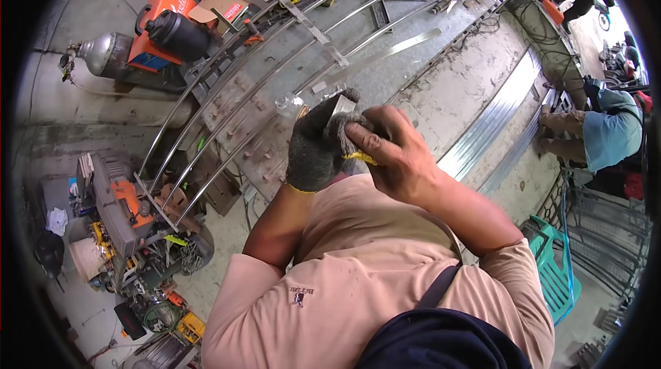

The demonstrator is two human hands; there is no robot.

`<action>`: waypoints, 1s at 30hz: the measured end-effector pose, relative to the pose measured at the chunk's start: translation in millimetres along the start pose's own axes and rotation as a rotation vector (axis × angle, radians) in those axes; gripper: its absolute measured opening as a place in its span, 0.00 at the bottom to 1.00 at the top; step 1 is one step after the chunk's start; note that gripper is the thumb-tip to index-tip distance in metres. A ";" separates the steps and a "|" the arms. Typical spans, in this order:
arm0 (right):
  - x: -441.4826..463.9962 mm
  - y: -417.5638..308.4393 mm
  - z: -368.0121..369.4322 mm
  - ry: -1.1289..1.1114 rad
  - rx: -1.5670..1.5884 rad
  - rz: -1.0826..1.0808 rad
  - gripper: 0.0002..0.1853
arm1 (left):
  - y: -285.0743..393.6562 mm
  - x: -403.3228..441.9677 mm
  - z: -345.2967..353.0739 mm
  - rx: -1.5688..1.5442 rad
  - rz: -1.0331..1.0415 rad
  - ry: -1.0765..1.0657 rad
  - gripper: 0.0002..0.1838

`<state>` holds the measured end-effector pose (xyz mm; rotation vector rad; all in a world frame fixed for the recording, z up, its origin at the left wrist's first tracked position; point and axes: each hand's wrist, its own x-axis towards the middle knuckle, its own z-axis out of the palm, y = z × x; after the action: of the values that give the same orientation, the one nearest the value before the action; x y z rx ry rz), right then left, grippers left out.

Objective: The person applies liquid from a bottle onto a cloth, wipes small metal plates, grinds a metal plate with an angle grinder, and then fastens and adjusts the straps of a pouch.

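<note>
My left hand (310, 152) wears a dark grey work glove with a yellow cuff edge. Its fingers are closed around a small, flat, silvery metal piece (343, 105), whose upper end shows above the grip. My right hand (406, 155) is bare and pinches a bunched grey knit glove (339, 128) with a yellow edge. That bunched glove is pressed against the lower part of the metal piece, in front of my chest. The fingertips of the right hand are partly hidden behind its knuckles.
Long curved metal tubes (275, 66) span the metal worktable (406, 52). Flat metal strips (492, 118) lie on the right. Tools and a gas cylinder (110, 49) stand left. A green plastic chair (547, 259) is at right, near a person in a blue top (613, 131).
</note>
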<state>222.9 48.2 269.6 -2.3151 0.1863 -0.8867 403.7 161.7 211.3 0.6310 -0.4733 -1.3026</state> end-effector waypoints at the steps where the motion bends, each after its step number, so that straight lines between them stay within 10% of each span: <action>1: 0.3 1.8 -1.8 0.010 -0.062 -0.019 0.36 | 1.2 -1.7 5.4 0.090 0.041 0.012 0.30; 7: 8.7 -0.3 -8.8 0.031 -0.212 -0.041 0.36 | -2.8 -5.3 7.6 0.223 0.104 0.071 0.27; 14: 9.0 -3.4 -11.7 -0.093 0.526 0.128 0.39 | 11.5 -4.0 6.8 0.173 0.085 0.050 0.23; 16: 10.0 -6.3 -9.8 -0.067 0.302 0.035 0.39 | 18.0 -3.0 1.4 0.484 0.148 0.040 0.23; 24: 16.4 6.7 -25.5 -0.017 -0.376 -0.128 0.37 | -11.4 0.1 17.5 0.028 0.153 -0.016 0.24; 30: -12.9 9.3 -0.9 -0.046 0.240 0.222 0.32 | -20.2 12.4 8.7 0.113 0.101 0.130 0.25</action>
<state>213.4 44.9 257.3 -2.0437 0.2948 -0.7027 385.9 145.3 204.0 0.7712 -0.4684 -1.1379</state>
